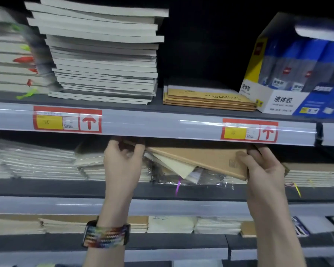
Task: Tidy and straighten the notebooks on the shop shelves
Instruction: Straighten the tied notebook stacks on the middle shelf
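Notebook [206, 158] in brown cover, tilted just under the price rail [162, 126].
Clasped at both ends: left grip [121, 162] curled on one corner, right grip [262, 166] pinching the other; top edge hidden behind that rail, wrapped stacks [42, 162] beneath it blurred.

A kraft-brown notebook [201, 158] sits tilted at centre, right end lower, with the left hand [121, 162] and right hand [264, 168] gripping its ends. Touching its underside at 6 o'clock, a cream notebook [176, 166] lies skewed. At 11 o'clock a tall white stack [104, 54] stands ragged. At 1 o'clock thin tan notebooks [208, 100] lie flat.
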Motion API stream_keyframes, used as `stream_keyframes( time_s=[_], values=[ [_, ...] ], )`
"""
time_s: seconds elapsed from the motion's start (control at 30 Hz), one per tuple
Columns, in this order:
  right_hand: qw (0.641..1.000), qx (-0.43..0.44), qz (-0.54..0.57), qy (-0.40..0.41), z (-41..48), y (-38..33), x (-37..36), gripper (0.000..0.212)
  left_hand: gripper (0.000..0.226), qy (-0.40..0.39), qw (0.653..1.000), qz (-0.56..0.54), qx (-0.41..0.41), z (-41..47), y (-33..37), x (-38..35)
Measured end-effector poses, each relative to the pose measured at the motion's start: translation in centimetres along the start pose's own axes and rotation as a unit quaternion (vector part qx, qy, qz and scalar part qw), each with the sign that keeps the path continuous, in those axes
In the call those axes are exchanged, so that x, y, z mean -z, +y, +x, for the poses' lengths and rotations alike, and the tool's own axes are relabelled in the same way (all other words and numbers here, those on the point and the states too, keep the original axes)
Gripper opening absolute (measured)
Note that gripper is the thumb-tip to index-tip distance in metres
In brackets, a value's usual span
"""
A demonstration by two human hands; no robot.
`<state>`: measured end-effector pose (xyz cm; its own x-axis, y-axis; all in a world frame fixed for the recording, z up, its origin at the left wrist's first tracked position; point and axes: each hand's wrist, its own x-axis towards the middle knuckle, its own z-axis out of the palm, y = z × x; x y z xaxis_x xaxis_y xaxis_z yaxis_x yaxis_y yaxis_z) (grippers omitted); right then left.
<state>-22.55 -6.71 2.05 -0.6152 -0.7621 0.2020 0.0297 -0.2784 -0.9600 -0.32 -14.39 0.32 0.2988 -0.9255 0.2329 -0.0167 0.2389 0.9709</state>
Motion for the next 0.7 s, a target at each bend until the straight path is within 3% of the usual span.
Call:
stream_keyframes(
  time_s=[0.33,0.47,0.57,0.7],
  values=[
    [0.990,-0.109,0.088,-0.019,-0.1,-0.8,3.9,0.062,0.038,0.061,0.990,-0.124,-0.001,-3.7,1.9,-0.7],
    [0.978,-0.168,0.091,-0.084,-0.2,-0.9,5.2,0.040,0.054,0.061,0.986,-0.152,0.015,-4.9,2.2,-0.9],
    [0.963,-0.221,0.123,-0.091,-0.4,-0.7,5.8,0.029,0.063,0.053,0.981,-0.182,0.036,-5.5,2.2,-1.4],
    [0.961,-0.230,0.118,-0.102,-0.4,-0.4,6.5,0.016,0.069,0.045,0.976,-0.206,0.059,-6.2,1.9,-2.1]
  ],
)
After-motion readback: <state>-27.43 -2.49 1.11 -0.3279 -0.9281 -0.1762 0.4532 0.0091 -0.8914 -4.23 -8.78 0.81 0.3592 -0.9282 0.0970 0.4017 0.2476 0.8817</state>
